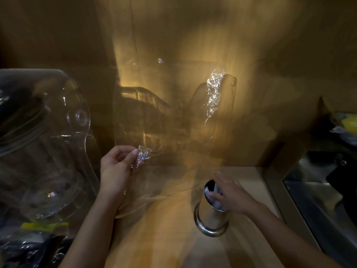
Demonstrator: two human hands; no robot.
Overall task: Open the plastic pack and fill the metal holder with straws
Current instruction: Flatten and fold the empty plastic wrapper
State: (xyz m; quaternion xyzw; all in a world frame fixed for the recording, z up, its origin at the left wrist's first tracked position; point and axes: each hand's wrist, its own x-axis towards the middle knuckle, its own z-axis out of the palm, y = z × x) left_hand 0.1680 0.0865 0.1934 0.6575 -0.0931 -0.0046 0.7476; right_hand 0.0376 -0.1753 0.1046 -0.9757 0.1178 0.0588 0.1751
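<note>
A shiny metal holder point(211, 217) stands upright on the wooden counter, right of centre, with dark straws point(211, 187) showing inside its mouth. My right hand point(231, 194) lies flat over the holder's top, fingers spread and touching the straws. My left hand point(116, 163) is raised to the left and pinches a corner of the clear plastic pack point(144, 154). The thin, see-through pack stretches up and to the right, and its crinkled far end point(213, 89) catches the light against the wall.
A clear plastic chair back point(44, 120) stands at the left, with dark bagged items and a yellow label point(44, 226) below it. A steel sink point(318, 190) borders the counter point(154, 238) on the right. A brown wall rises behind.
</note>
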